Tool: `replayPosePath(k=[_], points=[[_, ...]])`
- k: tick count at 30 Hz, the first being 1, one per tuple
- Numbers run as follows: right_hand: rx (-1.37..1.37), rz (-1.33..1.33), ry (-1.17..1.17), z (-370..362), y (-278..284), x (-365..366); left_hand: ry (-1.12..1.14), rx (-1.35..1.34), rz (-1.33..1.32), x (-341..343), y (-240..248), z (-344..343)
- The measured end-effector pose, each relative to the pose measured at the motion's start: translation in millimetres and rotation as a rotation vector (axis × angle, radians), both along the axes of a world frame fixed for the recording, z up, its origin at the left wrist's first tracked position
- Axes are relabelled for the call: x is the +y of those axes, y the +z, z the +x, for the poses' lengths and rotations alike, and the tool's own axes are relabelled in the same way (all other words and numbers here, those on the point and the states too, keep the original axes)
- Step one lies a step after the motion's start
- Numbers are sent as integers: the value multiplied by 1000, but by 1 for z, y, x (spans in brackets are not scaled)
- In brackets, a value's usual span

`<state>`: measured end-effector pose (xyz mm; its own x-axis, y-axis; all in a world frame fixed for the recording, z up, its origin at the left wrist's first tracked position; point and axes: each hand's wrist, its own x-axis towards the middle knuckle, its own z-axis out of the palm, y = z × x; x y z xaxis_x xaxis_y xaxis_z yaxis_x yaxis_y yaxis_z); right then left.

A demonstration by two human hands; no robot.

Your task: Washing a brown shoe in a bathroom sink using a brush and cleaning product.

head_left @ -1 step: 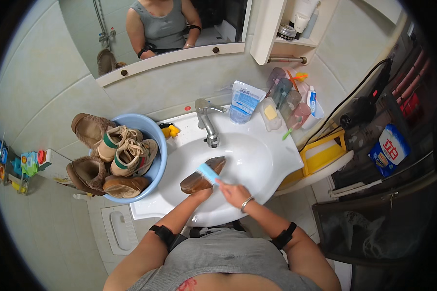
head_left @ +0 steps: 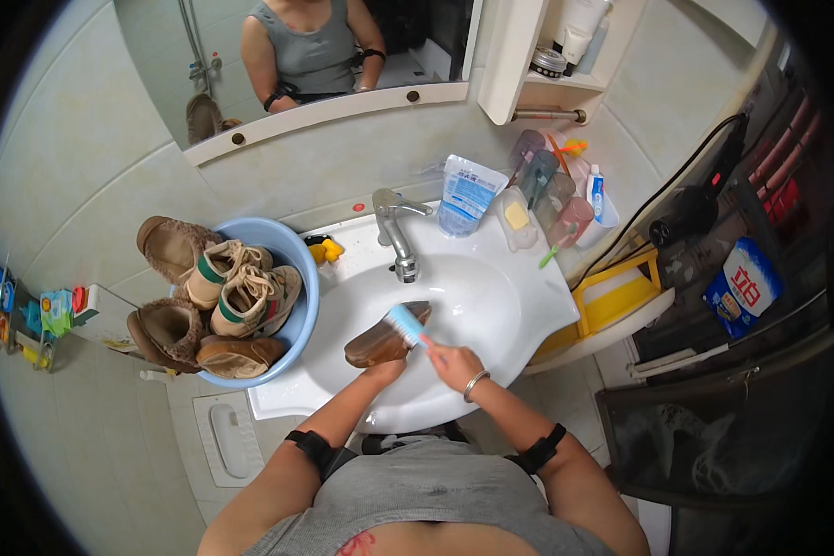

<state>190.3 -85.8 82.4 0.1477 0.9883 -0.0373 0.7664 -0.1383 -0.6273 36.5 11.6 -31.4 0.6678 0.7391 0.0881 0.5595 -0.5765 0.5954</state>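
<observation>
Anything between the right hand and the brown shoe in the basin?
Only the blue brush that the right hand holds, its head at the brown shoe. Nothing else visible; the faucet stands beyond the shoe, off that line.

Grey top – black armbands – silver bangle

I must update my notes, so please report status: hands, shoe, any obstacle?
Left hand on brown shoe, grip partly hidden. Right hand gripping blue brush over it. Shoe at white basin. Faucet beyond, not blocking.
</observation>
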Motion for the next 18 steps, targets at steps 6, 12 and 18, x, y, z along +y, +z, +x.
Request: replayPosePath(k=[6,12,18], points=[[37,13,8,-16,-4,8,-95,-88,-96,19,8,0],[-82,-48,-13,11,0,19,-48,11,43,11,16,6],[-75,1,-123,49,-33,13,-38,-110,113,-2,30,9]])
